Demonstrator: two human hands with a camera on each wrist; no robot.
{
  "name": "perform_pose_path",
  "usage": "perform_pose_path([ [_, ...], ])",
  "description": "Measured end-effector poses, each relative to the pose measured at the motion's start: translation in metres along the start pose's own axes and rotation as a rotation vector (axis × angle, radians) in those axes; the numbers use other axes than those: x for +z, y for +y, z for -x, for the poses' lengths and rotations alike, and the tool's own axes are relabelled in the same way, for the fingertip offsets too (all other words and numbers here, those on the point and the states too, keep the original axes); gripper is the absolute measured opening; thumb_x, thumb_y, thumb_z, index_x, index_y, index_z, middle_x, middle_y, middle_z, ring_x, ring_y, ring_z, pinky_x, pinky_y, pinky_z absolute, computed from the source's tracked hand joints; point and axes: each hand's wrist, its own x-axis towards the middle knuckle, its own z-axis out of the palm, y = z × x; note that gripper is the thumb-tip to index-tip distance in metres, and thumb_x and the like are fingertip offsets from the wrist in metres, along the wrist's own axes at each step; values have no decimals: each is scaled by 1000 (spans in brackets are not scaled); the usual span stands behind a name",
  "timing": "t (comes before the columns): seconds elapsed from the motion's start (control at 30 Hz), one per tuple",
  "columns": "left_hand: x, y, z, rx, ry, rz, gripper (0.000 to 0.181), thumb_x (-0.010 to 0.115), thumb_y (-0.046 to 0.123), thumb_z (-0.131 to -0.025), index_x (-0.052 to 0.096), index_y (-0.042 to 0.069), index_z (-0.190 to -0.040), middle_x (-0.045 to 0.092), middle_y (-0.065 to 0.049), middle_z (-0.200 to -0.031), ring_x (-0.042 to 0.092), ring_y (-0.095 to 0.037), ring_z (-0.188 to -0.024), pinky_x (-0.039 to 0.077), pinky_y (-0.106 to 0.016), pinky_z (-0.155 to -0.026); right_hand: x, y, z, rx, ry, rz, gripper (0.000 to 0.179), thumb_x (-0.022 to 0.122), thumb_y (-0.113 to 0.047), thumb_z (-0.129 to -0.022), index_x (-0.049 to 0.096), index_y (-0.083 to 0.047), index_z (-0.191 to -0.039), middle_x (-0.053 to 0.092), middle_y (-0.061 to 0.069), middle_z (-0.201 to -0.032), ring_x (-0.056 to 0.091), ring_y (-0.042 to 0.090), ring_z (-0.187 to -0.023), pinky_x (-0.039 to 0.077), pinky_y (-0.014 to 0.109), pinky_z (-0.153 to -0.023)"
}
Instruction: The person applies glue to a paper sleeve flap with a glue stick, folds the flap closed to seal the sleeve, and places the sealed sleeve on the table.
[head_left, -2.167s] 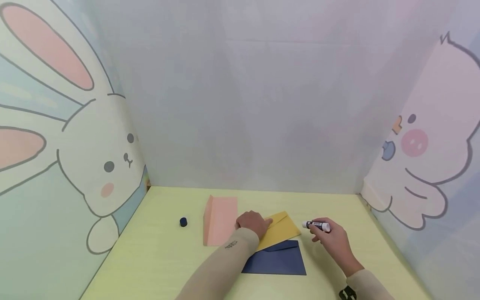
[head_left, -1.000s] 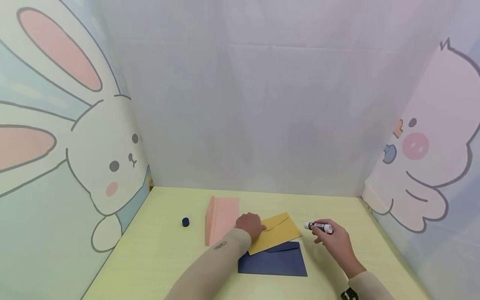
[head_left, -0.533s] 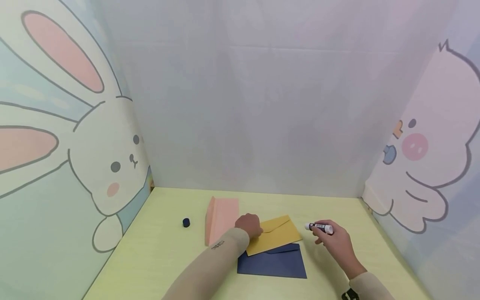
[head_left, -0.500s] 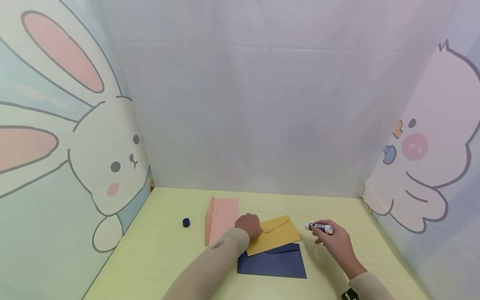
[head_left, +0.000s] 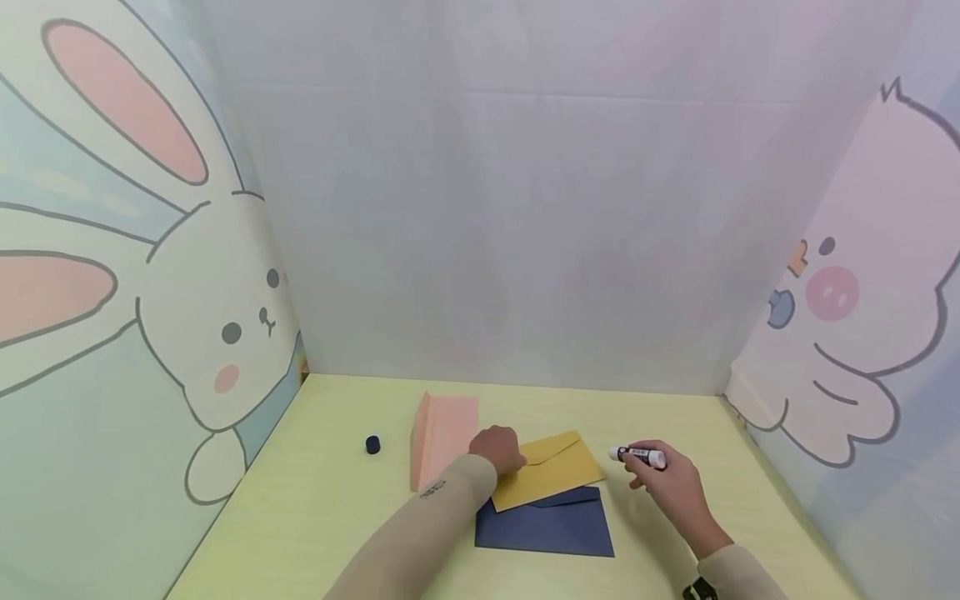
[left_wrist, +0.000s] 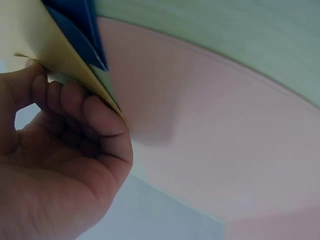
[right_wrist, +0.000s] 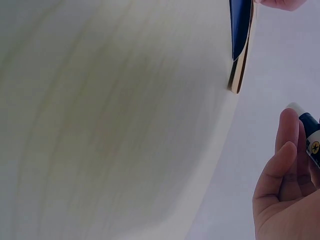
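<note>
In the head view, my left hand (head_left: pixel 498 451) grips the left end of a yellow envelope (head_left: pixel 551 473). The left wrist view shows the thumb and curled fingers along the edge of this yellow envelope (left_wrist: pixel 65 47). A navy envelope (head_left: pixel 551 527) lies partly under it, nearer to me. To the left, a pink envelope (head_left: pixel 452 433) lies with its flap unfolded, partly hidden by my left hand. My right hand (head_left: pixel 671 479) holds an uncapped glue stick (head_left: pixel 637 456), white with a dark label, above the table, apart from the envelopes.
A small dark blue cap (head_left: pixel 372 445) stands on the pale yellow table (head_left: pixel 330 500), left of the pink envelope. A printed rabbit panel (head_left: pixel 202 333) borders the left side, a pig panel (head_left: pixel 862 333) the right, and a plain grey sheet (head_left: pixel 487 208) the back.
Since the earliest frame, my left hand has shifted slightly left and its thumb has drawn back to the yellow envelope's edge. The envelope has turned and settled slightly. The right hand stays nearly still.
</note>
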Motion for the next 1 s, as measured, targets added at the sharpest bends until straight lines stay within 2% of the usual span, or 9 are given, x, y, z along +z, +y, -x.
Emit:
perform_pose_path([
  [0.13,-6,-1,0,-25,-38,43,51,85,37,-106,59,17,-67,49,1,-63,48,-18,-58,41,-33,-59,1,0,-1,3,-3,-2,44,88,-31,-110,78,-2,-141,91,10,-110,83,10,-77,59,25,-74],
  [0.17,-13,2,5,-36,-53,61,53,85,36,-106,57,16,-65,46,1,-62,47,-18,-57,39,-33,-59,1,1,-1,6,-4,-2,44,88,-31,-109,78,-2,-141,91,10,-110,83,10,-78,59,25,-74],
  [0.33,-14,6,7,-64,-58,74,59,81,41,-107,48,20,-63,41,2,-60,42,-17,-57,35,-34,-59,1,7,-2,14,-2,6,45,88,-33,-110,78,-2,-141,91,11,-111,83,10,-78,59,25,-73],
  [0.53,-6,22,8,-132,44,51,72,73,72,-104,51,19,-61,42,2,-61,44,-17,-55,33,-35,-56,1,5,-4,11,2,-1,43,88,-32,-109,79,-3,-140,91,11,-110,83,10,-77,58,26,-72],
  [0.67,0,32,7,-169,113,-58,79,69,86,-101,58,20,-59,45,2,-59,49,-18,-53,41,-36,-53,2,4,-5,-1,5,-18,42,88,-30,-109,79,-2,-139,92,12,-110,83,11,-76,59,26,-73],
  [0.77,2,37,6,-196,134,-147,81,69,92,-98,63,20,-60,48,2,-58,54,-18,-54,54,-40,-55,2,5,-5,-2,6,-20,42,89,-30,-109,79,-2,-139,92,12,-110,83,11,-76,59,26,-72],
  [0.83,3,39,5,-207,134,-166,82,70,92,-97,65,19,-61,49,2,-58,55,-18,-53,59,-43,-57,1,7,-5,1,8,-13,42,88,-30,-109,79,-2,-139,92,12,-110,83,11,-76,59,26,-72],
  [0.9,4,40,5,-211,128,-161,82,71,92,-97,65,18,-62,47,2,-58,54,-18,-54,59,-43,-58,1,9,-6,7,14,-3,41,88,-30,-109,79,-2,-138,92,10,-109,83,10,-76,58,26,-72],
  [1.0,5,39,6,-201,131,-134,82,74,92,-95,65,17,-61,43,2,-57,51,-18,-53,52,-39,-54,0,10,-6,13,21,5,40,88,-30,-109,80,-2,-137,91,9,-108,83,11,-76,58,26,-72],
])
